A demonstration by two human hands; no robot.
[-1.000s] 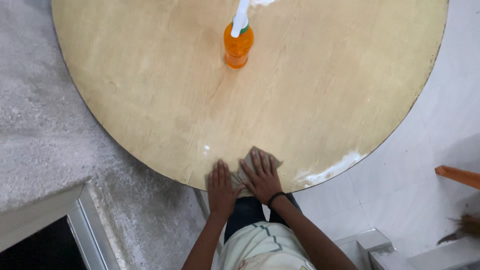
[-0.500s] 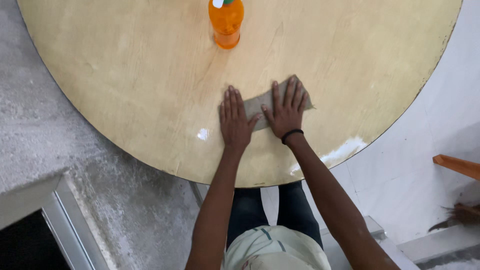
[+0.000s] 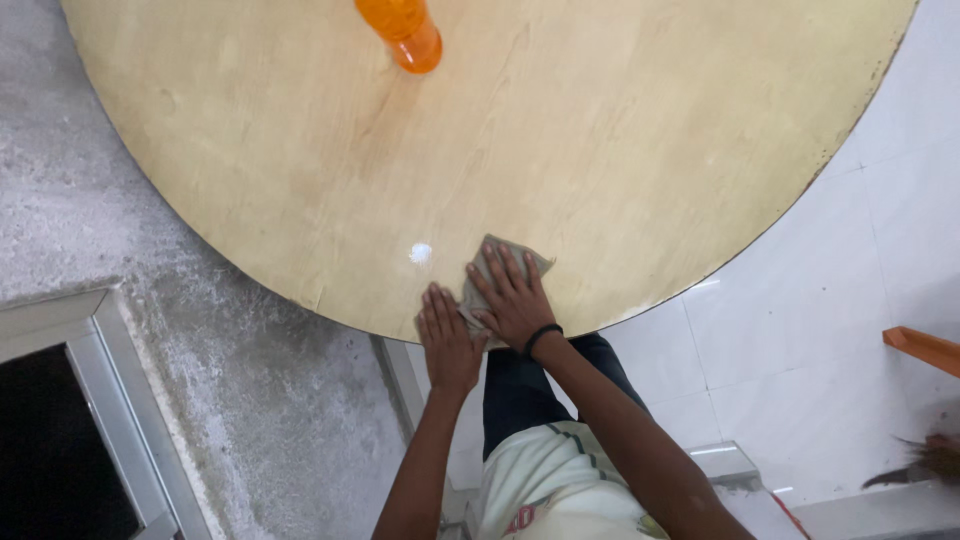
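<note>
A grey-brown cloth (image 3: pixel 488 262) lies flat near the front edge of a round light-wood table (image 3: pixel 620 130). My right hand (image 3: pixel 512 298) presses down on the cloth with fingers spread. My left hand (image 3: pixel 447 340) lies flat beside it at the table's rim, its fingers on the cloth's left end. A black band circles my right wrist. An orange bottle (image 3: pixel 405 32) stands far across the table, cut off by the frame's top.
Rough grey concrete floor (image 3: pixel 130 230) lies left of the table, white tiles (image 3: pixel 800 330) to the right. A metal-framed dark opening (image 3: pixel 60 440) sits at the lower left. An orange wooden piece (image 3: pixel 925 348) and a broom's bristles (image 3: pixel 925 458) show at the right edge.
Both hands pulled the cloth back from the table's middle toward the near edge. One second ago they were also at the edge, so the cloth went out and returned.
</note>
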